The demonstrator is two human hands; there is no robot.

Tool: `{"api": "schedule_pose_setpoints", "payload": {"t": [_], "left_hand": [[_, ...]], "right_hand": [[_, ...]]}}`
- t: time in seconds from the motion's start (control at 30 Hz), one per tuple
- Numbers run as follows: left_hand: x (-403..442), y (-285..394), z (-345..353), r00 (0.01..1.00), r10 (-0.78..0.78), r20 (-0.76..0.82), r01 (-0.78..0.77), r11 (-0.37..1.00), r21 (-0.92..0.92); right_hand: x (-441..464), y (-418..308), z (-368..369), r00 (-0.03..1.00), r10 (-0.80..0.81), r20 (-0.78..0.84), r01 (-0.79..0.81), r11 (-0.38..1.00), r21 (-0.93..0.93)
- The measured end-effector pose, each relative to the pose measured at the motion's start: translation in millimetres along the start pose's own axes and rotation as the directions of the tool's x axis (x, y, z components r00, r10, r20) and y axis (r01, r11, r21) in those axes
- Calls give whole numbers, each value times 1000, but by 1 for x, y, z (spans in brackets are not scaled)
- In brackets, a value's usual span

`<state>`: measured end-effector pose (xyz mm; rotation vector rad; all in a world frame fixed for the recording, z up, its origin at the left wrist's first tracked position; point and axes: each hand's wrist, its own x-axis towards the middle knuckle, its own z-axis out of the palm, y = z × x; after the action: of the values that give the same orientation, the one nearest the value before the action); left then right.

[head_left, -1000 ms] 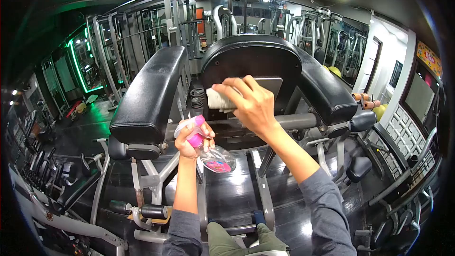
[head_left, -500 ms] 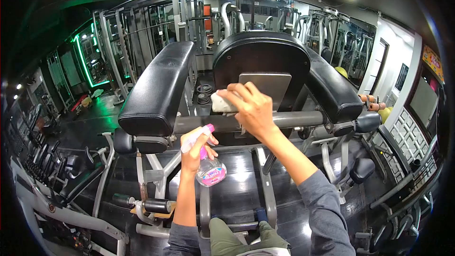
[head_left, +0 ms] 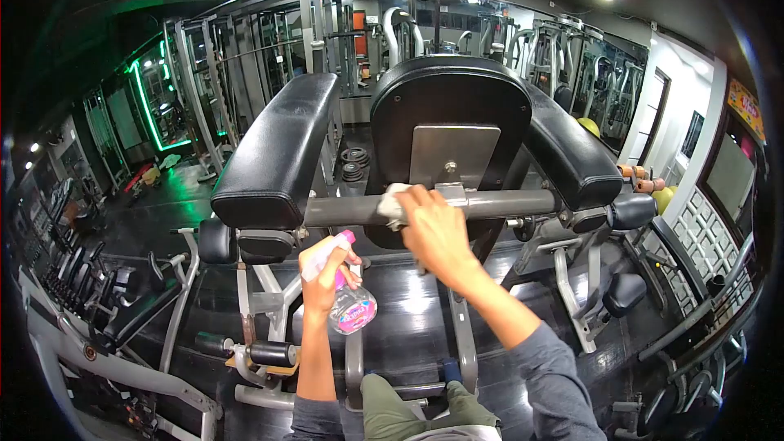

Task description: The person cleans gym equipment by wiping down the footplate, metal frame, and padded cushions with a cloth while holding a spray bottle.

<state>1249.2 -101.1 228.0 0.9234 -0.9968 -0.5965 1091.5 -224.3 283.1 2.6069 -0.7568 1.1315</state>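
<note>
My left hand (head_left: 325, 268) is wrapped round a spray bottle (head_left: 354, 310) with a pink nozzle, a clear body and a pink label. A second whitish piece, perhaps part of the trigger head or a cloth, shows at that hand. With my right hand (head_left: 433, 227) I press a whitish cloth (head_left: 395, 206) on the grey metal crossbar (head_left: 343, 211) of a gym machine. Just above the bar is a metal plate (head_left: 455, 151) with a bolt, fixed to the back of a black pad (head_left: 449, 94). My right fingers partly hide the cloth.
Black padded armrests flank the bar, one on the left (head_left: 282, 147) and one on the right (head_left: 572, 143). Weight plates (head_left: 353, 165) lie on the floor behind. A roller-pad machine (head_left: 269, 353) stands lower left, and a bench seat (head_left: 625, 294) is at right.
My right hand has moved down with the cloth, from in front of the metal plate onto the crossbar. The left hand and spray bottle have shifted slightly left and down.
</note>
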Motion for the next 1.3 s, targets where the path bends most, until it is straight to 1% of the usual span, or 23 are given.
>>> {"api": "schedule_pose_setpoints", "payload": {"t": [0.03,0.1,0.2,0.23,0.3,0.37,0.4,0.57,0.63,0.67,0.7,0.77,0.8,0.83,0.9,0.93,0.97,1.03,1.1,1.17,1.23,1.27,1.3], "left_hand": [[-2,0,0,1000,-2,-2,2,1000,-3],[-5,2,-1,998,47,-39,-47,999,-13],[-13,11,-3,995,91,-48,-92,996,-16],[-15,13,-5,994,105,-30,-106,994,-23],[-19,18,-12,995,98,-17,-98,995,2],[-24,19,-19,997,81,0,-81,996,32],[-25,18,-21,997,77,-14,-76,996,56],[-32,21,-20,998,51,-47,-49,998,34],[-35,25,-24,998,48,-51,-47,999,24],[-38,25,-27,997,53,-52,-53,998,16],[-40,25,-29,997,56,-52,-56,998,6],[-43,25,-33,997,41,-65,-41,999,0],[-42,25,-36,998,42,-57,-41,999,18],[-42,25,-37,998,40,-49,-39,999,36],[-42,28,-36,998,39,-48,-37,998,43],[-42,29,-36,998,40,-51,-38,998,47],[-44,30,-36,998,40,-56,-37,998,51],[-47,33,-35,997,37,-69,-35,999,29],[-49,35,-37,996,32,-78,-31,999,18],[-51,37,-42,997,69,-37,-67,996,61],[-55,42,-48,997,71,-39,-68,995,73],[-56,46,-49,996,80,-41,-77,994,80],[-58,50,-51,995,89,-41,-85,993,87]], "right_hand": [[0,-7,9,994,-64,-86,72,993,98],[-6,-28,18,995,-84,-51,93,970,224],[-25,-32,32,992,-98,-80,114,969,219],[-30,-31,24,996,-8,-87,29,968,248],[-45,-11,33,954,153,-257,-94,969,230],[-52,2,25,850,348,-396,-235,922,307],[-56,4,32,801,438,-407,-279,876,393],[-55,-43,75,866,400,-301,-173,804,569],[-55,-45,88,792,501,-348,-203,754,624],[-55,-43,93,704,557,-441,-223,762,608],[-55,-45,98,567,696,-441,-267,662,701],[-62,-44,103,350,924,-151,-311,267,912],[-62,-45,104,339,938,-75,-224,158,962],[-61,-48,107,335,939,-76,-229,159,960],[-52,-60,116,337,934,116,-20,-116,993],[-48,-68,113,415,861,295,66,-352,934],[-48,-78,110,480,759,440,7,-505,863],[-44,-98,122,572,640,513,-184,-509,841],[-38,-114,111,653,540,531,-223,-533,816],[-41,-105,112,632,510,584,-182,-635,751],[-41,-103,104,539,635,554,-52,-632,774],[-36,-101,106,457,706,541,-16,-601,799],[-40,-93,128,516,707,483,22,-574,818]]}}
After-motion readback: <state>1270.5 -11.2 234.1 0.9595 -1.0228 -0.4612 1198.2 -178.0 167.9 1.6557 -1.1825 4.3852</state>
